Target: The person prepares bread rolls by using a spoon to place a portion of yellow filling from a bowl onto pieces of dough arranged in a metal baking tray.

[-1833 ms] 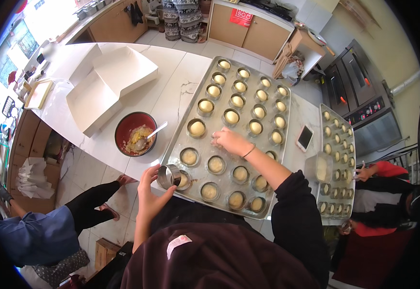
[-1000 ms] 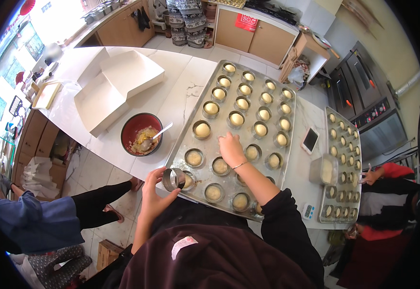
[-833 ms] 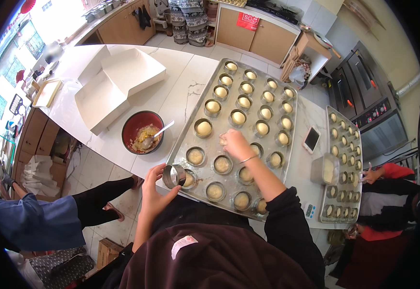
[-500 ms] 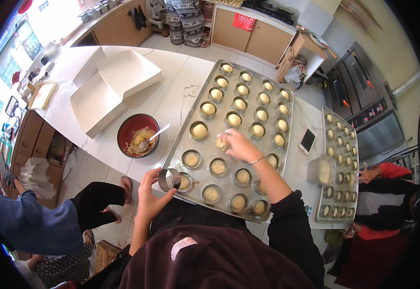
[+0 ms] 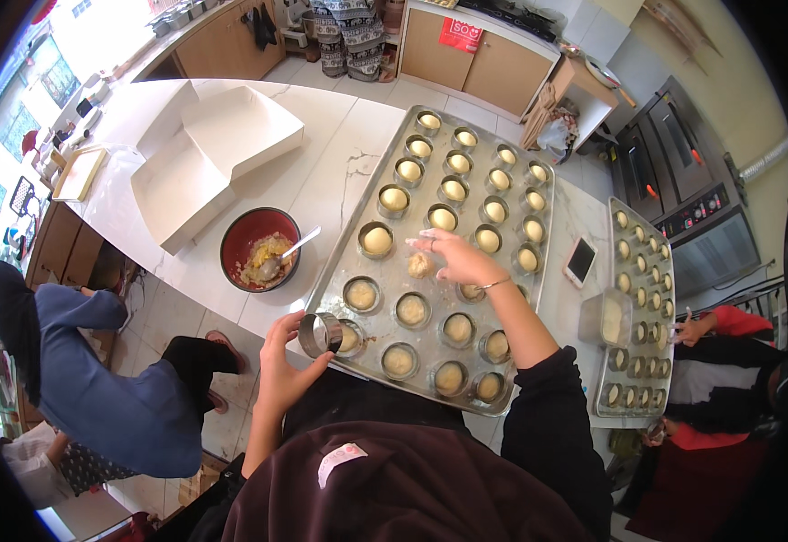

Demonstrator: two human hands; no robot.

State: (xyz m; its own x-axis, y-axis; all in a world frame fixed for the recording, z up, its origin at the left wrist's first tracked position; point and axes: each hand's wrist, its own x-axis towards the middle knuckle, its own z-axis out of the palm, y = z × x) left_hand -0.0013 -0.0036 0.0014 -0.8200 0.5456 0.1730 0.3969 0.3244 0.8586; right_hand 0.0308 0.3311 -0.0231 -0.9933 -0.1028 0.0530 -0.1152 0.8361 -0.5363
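- My right hand (image 5: 455, 259) pinches a dough ball (image 5: 419, 265) mid-frame, over the baking tray (image 5: 351, 242)
- My left hand (image 5: 283, 366) grips a metal ring (image 5: 319, 334), tipped on its side, lower left of the ball
- The ring's open mouth faces right, toward the ball
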